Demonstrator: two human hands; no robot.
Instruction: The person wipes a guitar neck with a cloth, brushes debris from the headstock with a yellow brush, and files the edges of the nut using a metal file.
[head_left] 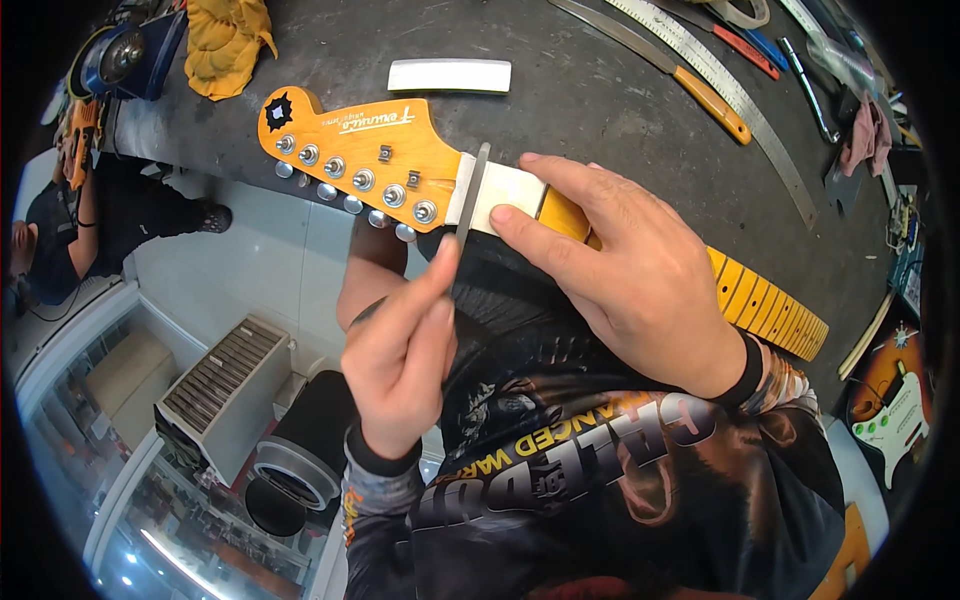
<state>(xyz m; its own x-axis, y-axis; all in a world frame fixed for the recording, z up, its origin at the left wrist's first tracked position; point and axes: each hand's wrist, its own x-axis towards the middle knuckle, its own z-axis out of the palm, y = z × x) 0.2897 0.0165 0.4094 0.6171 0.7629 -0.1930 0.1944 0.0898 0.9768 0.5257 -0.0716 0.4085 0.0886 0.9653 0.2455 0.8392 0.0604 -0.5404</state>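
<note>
An electric guitar neck lies across the bench edge, its orange headstock (345,150) at the left with several metal tuners, its yellow fretted fingerboard (770,300) running to the right. White tape or card (512,200) covers the fingerboard beside the nut area. My left hand (400,355) pinches a thin flat metal file (473,190), which lies crosswise over the neck at the nut area. My right hand (640,270) grips the neck from above, thumb and forefinger on the white covering; its other fingers are partly hidden.
Behind the headstock sits a pale rectangular block (450,76). A yellow cloth (225,45) and a blue bench machine (125,52) are far left. A steel ruler (745,100) and an orange-handled blade (712,105) lie far right. At left is another person (75,235); a sunburst guitar body (893,395) stands right.
</note>
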